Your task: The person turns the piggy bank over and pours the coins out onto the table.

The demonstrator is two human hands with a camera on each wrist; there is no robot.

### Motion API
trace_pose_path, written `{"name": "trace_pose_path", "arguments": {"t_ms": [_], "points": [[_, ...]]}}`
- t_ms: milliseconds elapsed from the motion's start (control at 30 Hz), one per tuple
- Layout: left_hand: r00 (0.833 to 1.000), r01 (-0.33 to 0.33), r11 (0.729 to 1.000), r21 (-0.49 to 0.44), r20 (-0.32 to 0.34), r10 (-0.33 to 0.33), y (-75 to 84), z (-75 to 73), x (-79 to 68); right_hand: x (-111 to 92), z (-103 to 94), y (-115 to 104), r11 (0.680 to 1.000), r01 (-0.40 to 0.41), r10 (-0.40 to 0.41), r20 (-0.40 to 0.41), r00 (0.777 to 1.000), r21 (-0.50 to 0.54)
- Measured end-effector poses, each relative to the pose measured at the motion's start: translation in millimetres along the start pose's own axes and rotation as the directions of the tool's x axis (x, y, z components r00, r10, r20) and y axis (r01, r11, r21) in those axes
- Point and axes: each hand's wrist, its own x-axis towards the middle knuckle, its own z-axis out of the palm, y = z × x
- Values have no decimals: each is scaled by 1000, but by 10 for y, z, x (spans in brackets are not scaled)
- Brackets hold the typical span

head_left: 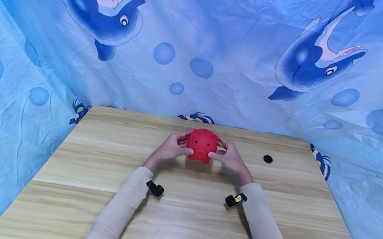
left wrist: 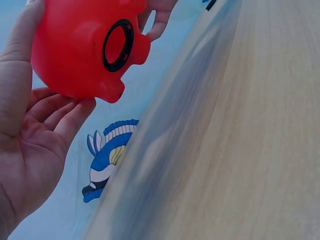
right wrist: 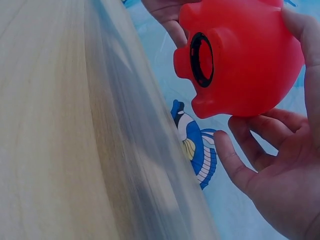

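A red piggy bank [head_left: 202,142] with small black eyes is held up above the far part of the table, its face toward me. My left hand [head_left: 171,147] grips one side, thumb in front and fingers behind. On the opposite side my right hand [head_left: 232,158] holds it the same way. Both wrist views show the bank's underside, where a black ring [left wrist: 115,68] surrounds an uncovered round hole between the stubby feet. A small round black cap [head_left: 268,159] lies on the table to the right of my right hand.
The wooden table [head_left: 187,210] ends at a back edge just behind the bank. Blue sheeting [head_left: 230,92] printed with dolphins and bubbles hangs behind it and along both sides. Black wrist cameras sit at both sleeves.
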Motion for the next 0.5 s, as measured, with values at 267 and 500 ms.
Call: {"name": "trace_pose_path", "arguments": {"t_ms": [267, 500], "points": [[1000, -10, 999, 31, 12, 10, 17, -24, -10, -13, -14, -36, 999, 16, -16, -4, 1000, -46], [998, -60, 996, 62, 40, 57, 137, -48, -67, -77, -30, -151, 966, 126, -129, 1, 992, -227]]}}
